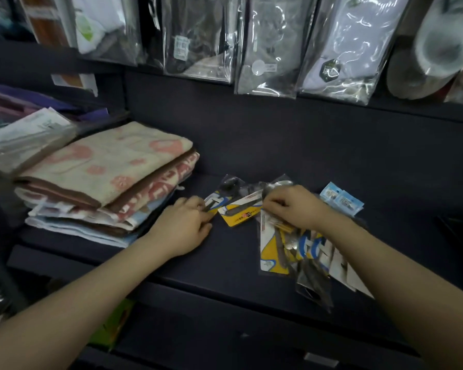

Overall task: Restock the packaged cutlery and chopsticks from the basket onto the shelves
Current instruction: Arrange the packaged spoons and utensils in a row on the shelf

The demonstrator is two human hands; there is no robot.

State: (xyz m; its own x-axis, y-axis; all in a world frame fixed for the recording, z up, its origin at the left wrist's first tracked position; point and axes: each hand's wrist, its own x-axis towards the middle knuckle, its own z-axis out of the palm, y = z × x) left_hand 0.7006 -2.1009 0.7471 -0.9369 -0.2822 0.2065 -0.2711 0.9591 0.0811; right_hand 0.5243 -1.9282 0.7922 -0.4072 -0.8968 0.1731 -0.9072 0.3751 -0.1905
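Note:
Several packaged cutlery items lie on the dark shelf (251,145). A yellow-backed cutlery pack (238,213) rests flat at the middle, its far end pinched by my right hand (294,206). Just left of it a second yellow pack (219,198) lies under the fingertips of my left hand (185,225), which grips its near end. A fanned pile of cutlery packs (300,252) with blue, yellow and white cards lies beneath my right wrist. Small blue packets (341,198) sit behind that hand. The basket is out of view.
A stack of folded towels (104,180) fills the shelf's left part, touching distance from my left hand. Clear-bagged goods (267,49) hang along the upper rail. A lower shelf edge (225,295) runs below my forearms.

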